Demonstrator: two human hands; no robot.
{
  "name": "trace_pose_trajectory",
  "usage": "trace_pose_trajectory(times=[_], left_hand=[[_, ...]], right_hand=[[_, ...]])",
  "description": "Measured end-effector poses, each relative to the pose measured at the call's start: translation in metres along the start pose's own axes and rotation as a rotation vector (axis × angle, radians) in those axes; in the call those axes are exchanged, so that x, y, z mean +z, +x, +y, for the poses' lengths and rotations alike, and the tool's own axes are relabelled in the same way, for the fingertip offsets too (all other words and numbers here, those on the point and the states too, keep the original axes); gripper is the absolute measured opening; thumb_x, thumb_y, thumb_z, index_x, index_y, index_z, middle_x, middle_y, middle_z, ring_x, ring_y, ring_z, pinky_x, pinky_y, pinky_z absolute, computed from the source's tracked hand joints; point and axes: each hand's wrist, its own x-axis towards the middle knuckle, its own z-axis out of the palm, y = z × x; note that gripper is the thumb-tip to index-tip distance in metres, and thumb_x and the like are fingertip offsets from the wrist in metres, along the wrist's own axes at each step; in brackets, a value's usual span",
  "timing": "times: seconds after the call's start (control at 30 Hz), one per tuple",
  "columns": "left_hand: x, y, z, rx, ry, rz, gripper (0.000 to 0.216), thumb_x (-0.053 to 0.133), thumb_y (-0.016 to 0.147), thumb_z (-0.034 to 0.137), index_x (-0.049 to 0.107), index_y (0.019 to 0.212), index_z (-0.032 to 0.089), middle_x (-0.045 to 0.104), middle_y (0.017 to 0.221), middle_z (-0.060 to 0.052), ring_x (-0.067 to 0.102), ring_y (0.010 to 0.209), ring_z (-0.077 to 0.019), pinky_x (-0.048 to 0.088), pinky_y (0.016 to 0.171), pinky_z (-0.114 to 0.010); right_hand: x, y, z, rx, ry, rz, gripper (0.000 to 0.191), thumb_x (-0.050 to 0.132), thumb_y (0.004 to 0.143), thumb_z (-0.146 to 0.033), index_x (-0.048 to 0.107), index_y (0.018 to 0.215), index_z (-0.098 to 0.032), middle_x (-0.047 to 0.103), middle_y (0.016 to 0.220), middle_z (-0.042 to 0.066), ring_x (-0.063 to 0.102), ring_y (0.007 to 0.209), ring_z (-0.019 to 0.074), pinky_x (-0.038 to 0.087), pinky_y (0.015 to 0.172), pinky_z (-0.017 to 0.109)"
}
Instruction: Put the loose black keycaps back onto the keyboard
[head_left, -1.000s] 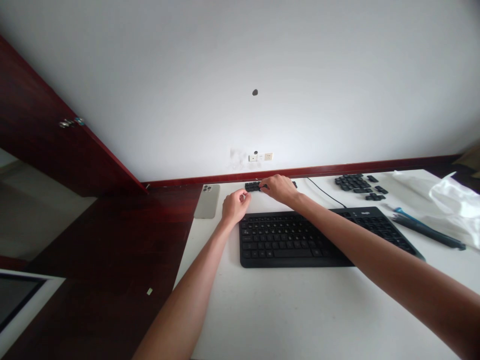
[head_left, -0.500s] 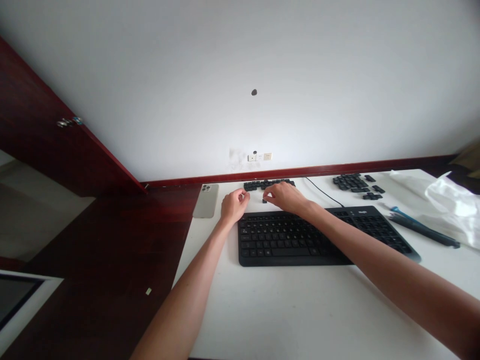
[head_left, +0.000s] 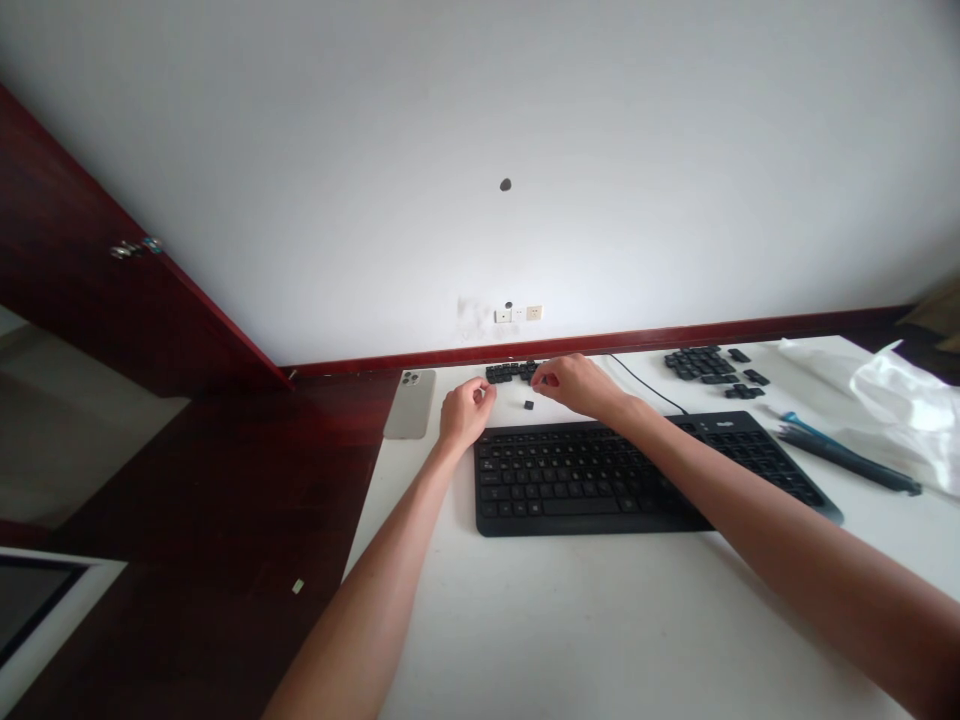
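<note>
My left hand (head_left: pixel 463 412) rests on the table by the top left corner of a black keyboard (head_left: pixel 577 505), fingers curled in and thumb against them. Whatever those fingers may hold is hidden. Beyond the keyboard, my right hand (head_left: pixel 576 384) has its fingertips pinched together at the row of loose black keycaps (head_left: pixel 501 373). I cannot make out what is in that pinch. One single keycap (head_left: pixel 529 405) lies apart between the two hands, touched by neither. The keyboard lies flat, its right half partly covered by my right forearm.
A phone (head_left: pixel 409 405) lies face down left of my left hand. At the right are another pile of keycaps (head_left: pixel 697 364), a dark brush-like tool with a blue part (head_left: pixel 847 460) and a white plastic bag (head_left: pixel 911 410). A cable (head_left: pixel 645 383) runs from the keyboard toward the wall.
My right hand has shifted slightly away from the single keycap, which now lies uncovered on the table. The left hand stays in nearly the same place.
</note>
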Motion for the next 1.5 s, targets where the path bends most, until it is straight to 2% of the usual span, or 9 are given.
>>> trace_pose_trajectory(times=[0.3, 0.47, 0.83, 1.13, 1.5], left_hand=[[-0.001, -0.001, 0.001, 0.001, -0.005, -0.001, 0.027, 0.055, 0.095, 0.041, 0.068, 0.081, 0.022, 0.059, 0.062, 0.002, 0.053, 0.060, -0.0154, 0.034, 0.064, -0.027], [0.000, 0.000, 0.001, 0.007, -0.012, 0.001, 0.026, 0.055, 0.095, 0.041, 0.068, 0.081, 0.023, 0.061, 0.063, 0.001, 0.054, 0.061, -0.0153, 0.034, 0.064, -0.027], [-0.002, -0.002, 0.004, -0.009, 0.015, -0.007, 0.027, 0.054, 0.095, 0.042, 0.067, 0.080, 0.023, 0.056, 0.060, 0.001, 0.050, 0.060, -0.0159, 0.032, 0.063, -0.027], [-0.001, -0.001, 0.002, 0.003, 0.015, -0.001, 0.027, 0.054, 0.094, 0.041, 0.067, 0.081, 0.022, 0.058, 0.064, 0.001, 0.049, 0.062, -0.0153, 0.031, 0.063, -0.027], [-0.001, -0.001, 0.000, 0.009, 0.037, 0.004, 0.029, 0.053, 0.096, 0.042, 0.068, 0.082, 0.022, 0.058, 0.064, 0.001, 0.048, 0.061, -0.0150, 0.029, 0.063, -0.027]], right_hand=[[0.000, -0.010, -0.009, -0.022, 0.005, -0.042, 0.009, 0.074, 0.088, -0.031, 0.082, 0.090, -0.026, 0.076, 0.084, 0.001, 0.065, 0.071, 0.0173, 0.042, 0.067, 0.029], [0.003, -0.013, -0.013, -0.019, -0.040, -0.058, 0.014, 0.079, 0.086, -0.037, 0.081, 0.096, -0.028, 0.075, 0.085, 0.001, 0.065, 0.072, 0.0183, 0.039, 0.064, 0.029], [0.015, -0.010, -0.016, -0.002, -0.114, -0.072, 0.011, 0.075, 0.089, -0.031, 0.082, 0.097, -0.028, 0.076, 0.087, 0.004, 0.068, 0.075, 0.0202, 0.044, 0.067, 0.029], [0.019, 0.014, -0.012, 0.001, -0.118, -0.063, 0.012, 0.073, 0.090, -0.027, 0.082, 0.097, -0.027, 0.077, 0.089, 0.005, 0.068, 0.079, 0.0213, 0.043, 0.066, 0.029], [0.023, 0.034, -0.009, 0.002, -0.102, -0.040, 0.017, 0.069, 0.089, -0.026, 0.083, 0.098, -0.024, 0.076, 0.086, 0.006, 0.066, 0.074, 0.0191, 0.041, 0.063, 0.029]])
